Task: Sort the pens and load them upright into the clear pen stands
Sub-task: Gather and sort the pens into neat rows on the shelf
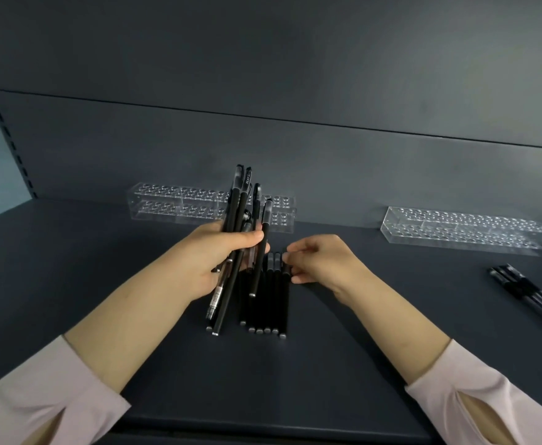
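My left hand (218,252) grips a bundle of slim black pens (238,200), tilted upright. My right hand (321,261) pinches the end pen of a row of black pens (266,303) lying on the dark surface (359,348), with clear holed pen stands (173,203) behind.

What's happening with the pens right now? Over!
Left hand grips pen bundle. Right hand pinches pen row on table. Left stand, right stand empty. Nothing in the way.

I am looking at a dark blue-grey shelf (70,284) stretching across the view, a matching back panel (295,59) rising behind it, a seam (263,118) crossing that panel, and a slotted upright (6,133) standing far left.
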`<action>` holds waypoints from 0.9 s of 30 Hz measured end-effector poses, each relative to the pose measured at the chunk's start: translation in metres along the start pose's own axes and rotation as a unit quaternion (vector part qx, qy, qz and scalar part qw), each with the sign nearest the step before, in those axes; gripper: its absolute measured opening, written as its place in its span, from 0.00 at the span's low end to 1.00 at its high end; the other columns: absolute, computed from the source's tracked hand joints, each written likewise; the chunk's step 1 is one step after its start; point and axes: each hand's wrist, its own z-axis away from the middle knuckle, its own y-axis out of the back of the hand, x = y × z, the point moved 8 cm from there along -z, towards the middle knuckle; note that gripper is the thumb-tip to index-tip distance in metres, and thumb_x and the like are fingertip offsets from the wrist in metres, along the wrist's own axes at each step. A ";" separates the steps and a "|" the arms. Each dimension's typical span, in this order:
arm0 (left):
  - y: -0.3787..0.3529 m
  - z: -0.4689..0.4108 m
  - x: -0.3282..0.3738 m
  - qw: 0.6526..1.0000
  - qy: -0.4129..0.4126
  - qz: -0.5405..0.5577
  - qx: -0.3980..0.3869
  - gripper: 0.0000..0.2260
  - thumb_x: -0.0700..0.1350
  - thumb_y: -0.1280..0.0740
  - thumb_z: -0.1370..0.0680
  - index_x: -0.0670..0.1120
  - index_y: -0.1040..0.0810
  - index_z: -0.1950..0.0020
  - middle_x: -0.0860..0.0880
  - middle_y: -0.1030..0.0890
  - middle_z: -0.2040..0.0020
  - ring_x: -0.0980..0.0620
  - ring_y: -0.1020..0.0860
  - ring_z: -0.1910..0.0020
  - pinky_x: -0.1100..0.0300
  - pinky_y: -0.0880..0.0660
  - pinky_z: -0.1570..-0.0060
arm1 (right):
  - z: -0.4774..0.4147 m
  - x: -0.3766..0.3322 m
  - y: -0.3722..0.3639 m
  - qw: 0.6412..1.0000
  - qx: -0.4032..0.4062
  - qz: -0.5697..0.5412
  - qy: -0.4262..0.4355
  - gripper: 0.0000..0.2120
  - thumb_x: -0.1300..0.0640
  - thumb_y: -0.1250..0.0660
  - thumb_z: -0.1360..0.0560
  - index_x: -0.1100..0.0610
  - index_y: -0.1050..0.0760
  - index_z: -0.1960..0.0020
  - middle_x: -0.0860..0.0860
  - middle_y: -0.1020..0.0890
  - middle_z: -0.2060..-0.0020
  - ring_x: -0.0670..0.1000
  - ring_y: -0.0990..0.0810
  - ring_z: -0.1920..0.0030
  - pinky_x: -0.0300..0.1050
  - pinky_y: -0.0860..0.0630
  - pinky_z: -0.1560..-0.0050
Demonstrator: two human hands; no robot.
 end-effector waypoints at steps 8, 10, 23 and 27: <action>-0.007 0.003 -0.003 1.000 0.000 -0.005 -0.021 0.08 0.40 0.28 0.25 0.45 0.17 0.46 0.47 0.13 0.55 0.54 0.15 0.57 0.62 0.21 0.70 | -0.006 -0.038 -0.010 0.977 -0.064 -0.204 0.017 0.02 0.60 0.29 0.25 0.58 0.20 0.56 0.50 0.20 0.66 0.44 0.22 0.68 0.35 0.23 0.65; -0.004 0.002 -0.004 1.000 -0.003 -0.016 -0.008 0.07 0.42 0.28 0.25 0.45 0.17 0.48 0.48 0.13 0.55 0.53 0.15 0.57 0.61 0.20 0.67 | -0.009 -0.040 -0.012 0.968 -0.061 -0.243 0.008 0.02 0.62 0.29 0.26 0.60 0.21 0.55 0.50 0.20 0.67 0.44 0.22 0.69 0.35 0.23 0.66; -0.001 0.000 -0.004 1.000 -0.018 -0.015 -0.013 0.12 0.48 0.31 0.23 0.46 0.20 0.41 0.57 0.14 0.52 0.66 0.18 0.59 0.67 0.25 0.64 | -0.018 -0.006 0.029 0.999 -0.023 -0.018 -0.024 0.07 0.65 0.29 0.26 0.60 0.22 0.49 0.55 0.20 0.62 0.47 0.23 0.69 0.35 0.22 0.69; -0.003 0.000 -0.007 1.000 -0.017 0.009 -0.021 0.10 0.48 0.31 0.22 0.47 0.20 0.43 0.55 0.14 0.52 0.63 0.17 0.58 0.66 0.22 0.64 | -0.016 0.000 0.014 0.998 -0.058 -0.017 -0.030 0.08 0.65 0.27 0.28 0.62 0.22 0.49 0.56 0.20 0.62 0.48 0.20 0.69 0.37 0.21 0.68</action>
